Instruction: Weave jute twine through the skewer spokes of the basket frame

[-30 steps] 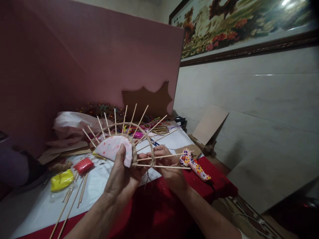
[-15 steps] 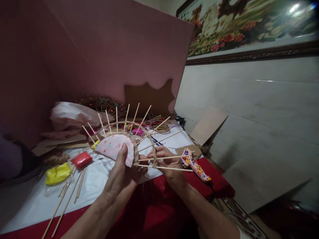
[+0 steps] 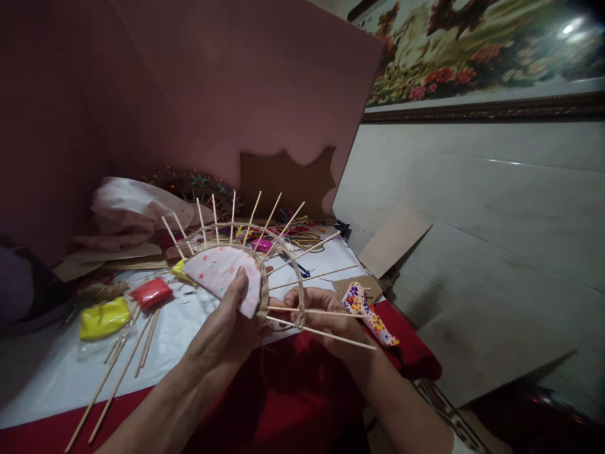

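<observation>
My left hand grips a half-circle piece covered in pale pink spotted cloth, its thumb pressed on the front. Thin wooden sticks fan out from the curved edge, which is wrapped in twine. A wider arc of twine links the sticks farther out. Behind the lowest sticks, at the arc's right end, is my right hand, its fingers bent and closed. What they pinch is hidden by the sticks and twine. A loose strand seems to hang below the piece.
On the white-covered table lie a yellow packet, a red packet and loose sticks. A flower-patterned cloth-covered object lies at the right edge. Cut brown cardboard stands at the back, near a crumpled pink-white sheet.
The half-circle piece has tilted a little, its right-hand sticks now pointing lower. My right hand has shifted slightly down, still behind the sticks. The view has moved slightly.
</observation>
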Available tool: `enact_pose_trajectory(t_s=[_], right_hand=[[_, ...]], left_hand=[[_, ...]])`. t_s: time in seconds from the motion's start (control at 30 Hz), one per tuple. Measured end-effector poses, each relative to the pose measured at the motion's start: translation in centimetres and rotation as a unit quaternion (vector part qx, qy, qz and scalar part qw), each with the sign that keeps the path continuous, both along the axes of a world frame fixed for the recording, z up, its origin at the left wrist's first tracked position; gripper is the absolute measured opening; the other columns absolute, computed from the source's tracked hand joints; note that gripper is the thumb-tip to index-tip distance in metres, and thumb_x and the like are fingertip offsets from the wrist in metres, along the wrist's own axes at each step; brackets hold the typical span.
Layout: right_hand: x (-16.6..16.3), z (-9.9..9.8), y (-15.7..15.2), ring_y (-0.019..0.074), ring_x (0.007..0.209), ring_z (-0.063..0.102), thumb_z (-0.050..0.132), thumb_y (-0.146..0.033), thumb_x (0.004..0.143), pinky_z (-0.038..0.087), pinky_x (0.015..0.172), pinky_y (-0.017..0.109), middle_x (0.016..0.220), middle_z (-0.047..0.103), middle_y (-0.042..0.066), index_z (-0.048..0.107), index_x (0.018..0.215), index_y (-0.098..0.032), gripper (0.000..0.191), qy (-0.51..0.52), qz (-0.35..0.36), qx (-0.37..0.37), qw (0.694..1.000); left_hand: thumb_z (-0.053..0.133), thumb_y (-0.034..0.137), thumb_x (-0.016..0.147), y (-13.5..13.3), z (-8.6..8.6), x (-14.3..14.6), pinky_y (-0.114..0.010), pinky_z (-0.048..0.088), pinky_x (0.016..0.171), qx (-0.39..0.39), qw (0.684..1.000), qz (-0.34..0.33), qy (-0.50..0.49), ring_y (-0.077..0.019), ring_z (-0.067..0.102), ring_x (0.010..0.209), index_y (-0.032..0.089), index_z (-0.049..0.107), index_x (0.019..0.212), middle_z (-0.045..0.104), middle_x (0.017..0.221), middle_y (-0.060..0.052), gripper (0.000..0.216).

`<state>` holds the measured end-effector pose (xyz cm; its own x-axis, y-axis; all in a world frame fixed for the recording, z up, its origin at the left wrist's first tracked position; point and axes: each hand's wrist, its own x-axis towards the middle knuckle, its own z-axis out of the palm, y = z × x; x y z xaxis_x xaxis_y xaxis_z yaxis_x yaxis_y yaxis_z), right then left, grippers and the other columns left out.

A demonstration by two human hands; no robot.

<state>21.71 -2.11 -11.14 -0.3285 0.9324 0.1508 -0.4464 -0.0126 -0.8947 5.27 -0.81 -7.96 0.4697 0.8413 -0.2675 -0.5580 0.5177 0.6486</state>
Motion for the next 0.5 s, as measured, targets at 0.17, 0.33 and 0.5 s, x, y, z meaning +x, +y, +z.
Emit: enact_pose_trajectory(t_s=[0.17, 0.33, 0.5], right_hand=[[0.4, 0.1, 0.0, 0.0120, 0.064, 0.057, 0.077, -0.023, 0.057, 0.046, 0.057, 0.024, 0.078, 0.060, 0.002, 0.061, 0.075, -0.016, 0.025, 0.056, 0.055, -0.036, 0.996], [0.9, -0.2, 0.1, 0.0043, 0.045, 0.044, 0.075, -0.019, 0.059, 0.031, 0.040, 0.014, 0.058, 0.056, -0.002, 0.059, 0.068, -0.014, 0.019, 0.073, 0.036, -0.047, 0.996], [1.2, -0.4, -0.2, 0.0071, 0.052, 0.051, 0.078, -0.023, 0.052, 0.038, 0.047, 0.017, 0.063, 0.060, -0.001, 0.060, 0.072, -0.014, 0.029, 0.055, 0.037, -0.077, 0.995]], left_hand=[[0.041, 0.045, 0.086, -0.1, 0.3, -0.2, -0.037, 0.049, 0.065, 0.009, 0.999, -0.051, -0.001, -0.0205, 0.064, 0.062, 0.017, 0.058, 0.089, 0.066, 0.068, -0.007, 0.033], [0.040, 0.047, 0.086, -0.4, 0.9, -0.5, -0.036, 0.051, 0.061, 0.008, 0.997, -0.080, 0.003, -0.0225, 0.066, 0.067, 0.016, 0.058, 0.088, 0.068, 0.079, -0.011, 0.036], [0.041, 0.049, 0.084, -0.5, 1.2, -0.6, -0.046, 0.052, 0.072, 0.005, 0.996, -0.083, -0.017, -0.0246, 0.067, 0.071, 0.015, 0.057, 0.085, 0.069, 0.079, -0.012, 0.038]])
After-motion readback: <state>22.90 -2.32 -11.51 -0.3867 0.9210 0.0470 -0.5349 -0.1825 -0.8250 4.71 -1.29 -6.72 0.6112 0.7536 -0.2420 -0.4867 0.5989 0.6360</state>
